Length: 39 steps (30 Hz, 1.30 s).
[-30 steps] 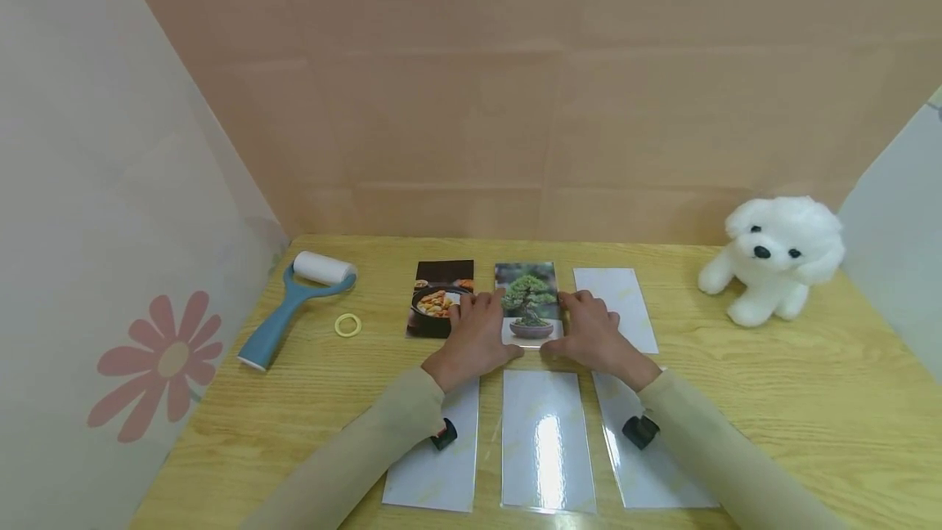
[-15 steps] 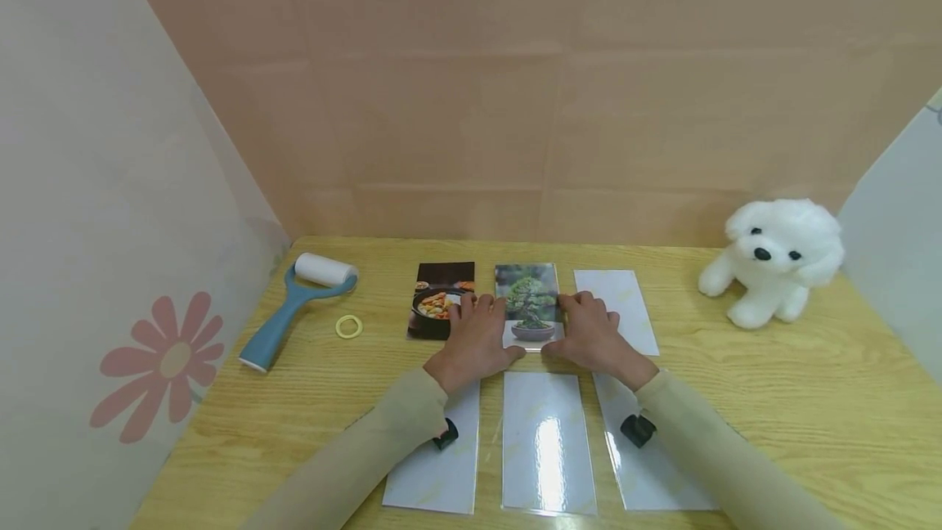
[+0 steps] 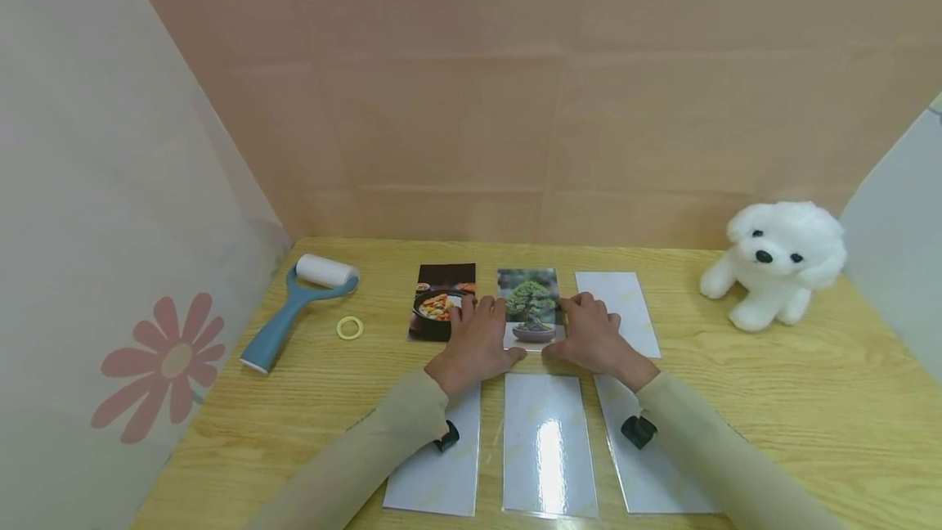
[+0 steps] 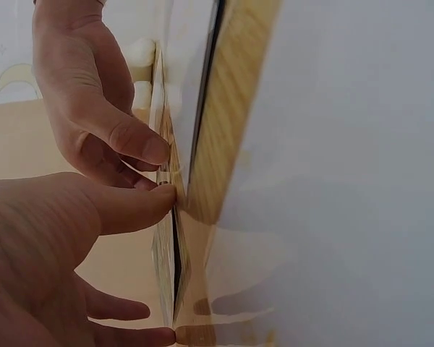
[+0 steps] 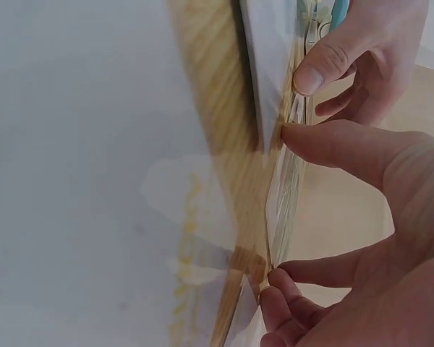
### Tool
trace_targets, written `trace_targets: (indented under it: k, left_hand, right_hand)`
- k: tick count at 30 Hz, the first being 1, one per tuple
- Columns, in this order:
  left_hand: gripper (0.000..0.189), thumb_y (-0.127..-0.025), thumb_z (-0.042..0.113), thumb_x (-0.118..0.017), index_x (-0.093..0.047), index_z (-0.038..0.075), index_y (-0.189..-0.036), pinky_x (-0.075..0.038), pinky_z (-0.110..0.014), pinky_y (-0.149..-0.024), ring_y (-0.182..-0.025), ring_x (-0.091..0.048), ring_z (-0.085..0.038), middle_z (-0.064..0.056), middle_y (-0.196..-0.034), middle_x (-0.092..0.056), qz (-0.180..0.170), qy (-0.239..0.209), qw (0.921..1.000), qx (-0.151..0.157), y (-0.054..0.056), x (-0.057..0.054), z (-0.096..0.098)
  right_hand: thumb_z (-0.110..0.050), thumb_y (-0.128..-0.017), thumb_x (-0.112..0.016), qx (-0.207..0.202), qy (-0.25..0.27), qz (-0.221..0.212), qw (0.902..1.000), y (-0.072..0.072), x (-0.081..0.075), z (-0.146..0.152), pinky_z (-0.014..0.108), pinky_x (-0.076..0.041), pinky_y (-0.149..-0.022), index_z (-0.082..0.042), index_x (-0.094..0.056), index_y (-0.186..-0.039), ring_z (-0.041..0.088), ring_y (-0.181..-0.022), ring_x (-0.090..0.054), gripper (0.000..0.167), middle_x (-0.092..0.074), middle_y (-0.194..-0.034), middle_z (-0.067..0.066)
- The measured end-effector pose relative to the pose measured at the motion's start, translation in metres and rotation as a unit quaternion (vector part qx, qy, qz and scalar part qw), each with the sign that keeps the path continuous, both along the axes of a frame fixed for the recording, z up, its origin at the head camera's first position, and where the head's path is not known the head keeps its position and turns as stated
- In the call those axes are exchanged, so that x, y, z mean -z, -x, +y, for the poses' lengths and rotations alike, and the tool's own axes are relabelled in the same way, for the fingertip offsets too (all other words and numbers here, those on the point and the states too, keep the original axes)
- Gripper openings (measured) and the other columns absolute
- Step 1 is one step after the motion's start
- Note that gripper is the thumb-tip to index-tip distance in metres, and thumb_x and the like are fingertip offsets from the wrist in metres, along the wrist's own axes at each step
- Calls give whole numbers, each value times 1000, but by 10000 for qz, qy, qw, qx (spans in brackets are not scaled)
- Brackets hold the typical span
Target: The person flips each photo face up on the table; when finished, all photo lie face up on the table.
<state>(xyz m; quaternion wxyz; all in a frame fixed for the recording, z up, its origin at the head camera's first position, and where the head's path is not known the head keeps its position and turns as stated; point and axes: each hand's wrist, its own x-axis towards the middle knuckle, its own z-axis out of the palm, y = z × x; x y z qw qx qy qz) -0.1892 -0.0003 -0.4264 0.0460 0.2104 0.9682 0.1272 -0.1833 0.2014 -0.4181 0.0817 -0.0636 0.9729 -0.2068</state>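
Note:
A glossy picture card with a bonsai tree (image 3: 531, 301) lies face up in the middle of the back row. My left hand (image 3: 477, 342) grips its left side, the thumb at the near left corner. From the other side, my right hand (image 3: 594, 334) holds the right edge, with its thumb close to the near right corner. Both thumbs meet the near edge in the wrist views. Left of it lies a card showing a bowl of food (image 3: 434, 301), partly covered by my left fingers. A blank white card (image 3: 625, 301) lies to the right, partly behind my right hand.
Three white cards form the front row: one under the left forearm (image 3: 441, 473), one in the middle (image 3: 540, 407), one under the right forearm (image 3: 648, 481). At left are a blue-handled lint roller (image 3: 283, 313) and a yellow ring (image 3: 349, 328). A white plush dog (image 3: 780, 260) sits back right.
The bonsai card's far edge has come down slightly toward the table, and the glare over its picture has faded. Both hands keep nearly the same place around it.

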Motion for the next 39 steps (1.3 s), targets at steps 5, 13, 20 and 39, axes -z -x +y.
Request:
trace_targets:
  k: [5, 13, 20, 39]
  left_hand:
    - [82, -87, 54, -75, -48, 2, -144, -32, -58, -98, -125, -37, -39, -14, -139, -51, -60, -60, 10000, -36, 0, 0, 0]
    - [83, -88, 55, -73, -46, 2, -146, -31, -57, -99, -126, -36, -39, -13, -140, -50, -109, -34, 9999, -73, 0, 0, 0]
    - [84, -88, 54, -74, -45, 0, -146, -31, -58, -101, -125, -37, -39, -13, -141, -50, -130, -74, 9998, -96, 0, -1, 0]
    - [65, -100, 41, -64, -44, 0, -147, -33, -56, -97, -124, -38, -38, -18, -144, -46, -166, -604, 9980, -21, -10, -13, 5]
  right_hand:
    - [-34, -79, -84, -11, 33, 2, 10000, 0, -1, -1, 57, -31, -82, 10, -50, -141, 49, -118, -44, 83, -46, -134, 29]
    - [-33, -79, -84, -55, 57, 60, 10000, 0, 0, -1, 59, -31, -83, 9, -52, -140, 49, -117, -45, 80, -47, -134, 28]
    - [-32, -79, -84, -33, 13, 102, 9999, -1, 0, -3, 60, -31, -85, 9, -53, -139, 49, -117, -45, 79, -47, -134, 28]
    - [-10, -92, -70, -15, 1398, 1385, 9804, -16, -7, 12, 63, -40, -93, 3, -57, -135, 45, -117, -48, 48, -49, -132, 27]
